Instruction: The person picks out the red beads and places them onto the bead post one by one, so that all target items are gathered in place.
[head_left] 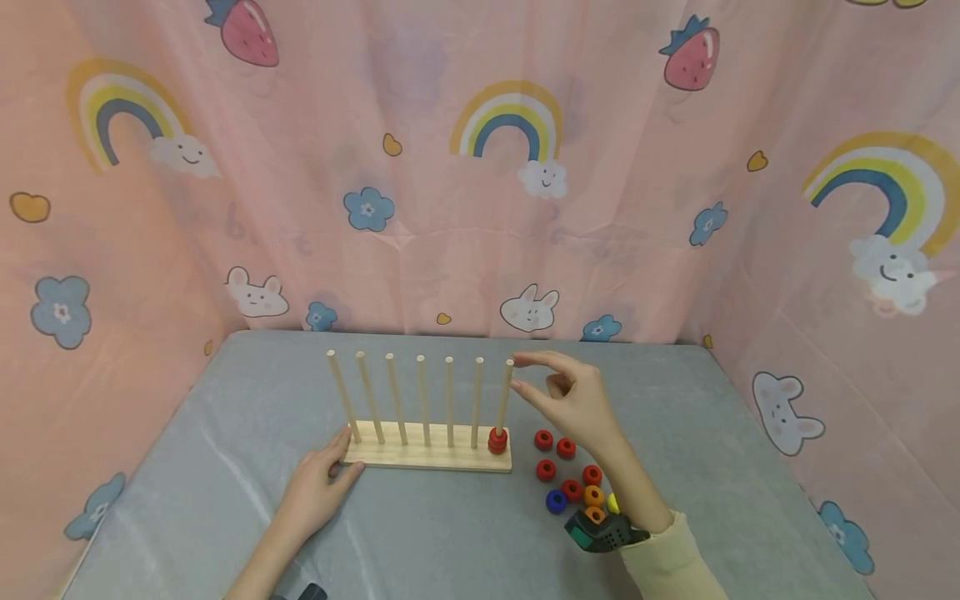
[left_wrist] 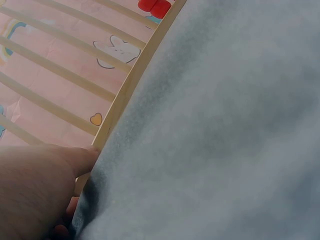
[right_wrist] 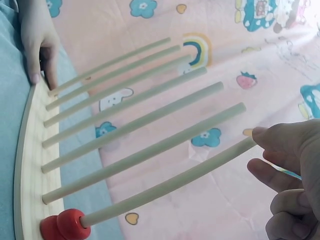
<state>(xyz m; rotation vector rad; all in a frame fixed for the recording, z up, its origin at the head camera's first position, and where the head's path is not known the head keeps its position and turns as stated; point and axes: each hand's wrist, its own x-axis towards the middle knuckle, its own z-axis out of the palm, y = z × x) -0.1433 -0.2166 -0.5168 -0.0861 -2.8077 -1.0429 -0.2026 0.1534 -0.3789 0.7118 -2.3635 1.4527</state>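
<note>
A wooden peg stand (head_left: 431,456) with several upright pegs sits on the table. Two red beads (head_left: 497,441) are stacked at the bottom of its rightmost peg. My left hand (head_left: 313,486) grips the left end of the base, thumb along the front edge and fingers at the back; the left wrist view shows the thumb on the wood. At the top of the rightmost peg is my right hand (head_left: 573,398), thumb and index finger parted beside the peg tip. In the right wrist view the right hand (right_wrist: 287,175) carries no bead, and the beads (right_wrist: 65,225) lie against the base.
Loose red beads (head_left: 546,470), a blue bead (head_left: 557,501), orange beads (head_left: 593,497) and a yellow bead (head_left: 612,503) lie right of the stand, partly under the right forearm. A pink patterned curtain (head_left: 450,275) hangs behind the grey-covered table (head_left: 420,533).
</note>
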